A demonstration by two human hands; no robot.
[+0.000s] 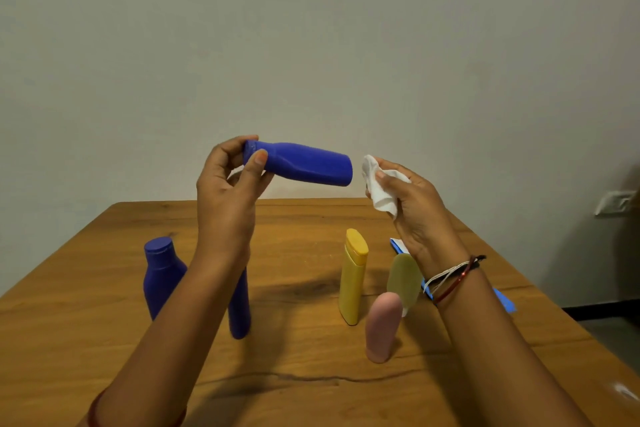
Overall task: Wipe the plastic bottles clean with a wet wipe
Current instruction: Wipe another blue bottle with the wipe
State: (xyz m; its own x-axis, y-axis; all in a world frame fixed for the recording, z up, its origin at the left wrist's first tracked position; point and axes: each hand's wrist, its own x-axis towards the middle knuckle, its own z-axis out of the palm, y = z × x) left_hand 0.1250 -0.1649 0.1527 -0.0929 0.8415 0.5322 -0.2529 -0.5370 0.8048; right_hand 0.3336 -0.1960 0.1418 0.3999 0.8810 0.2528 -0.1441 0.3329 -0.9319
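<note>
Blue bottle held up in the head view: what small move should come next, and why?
Probably bring the wet wipe in the right hand onto the blue bottle: the left hand holds it sideways by its cap end, and the wipe sits just off its base, apart.

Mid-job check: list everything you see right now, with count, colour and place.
held bottle: 1, blue, raised sideways
wet wipe: 1, white, right hand
standing blue bottles: 2, table left, one behind the left forearm
yellow bottle: 1, table centre-right
green bottle: 1, beside yellow
pink bottle: 1, nearest
blue packet: 1, behind right wrist
table: 1, wooden
left hand: grips bottle's cap end
right hand: holds wipe
</note>
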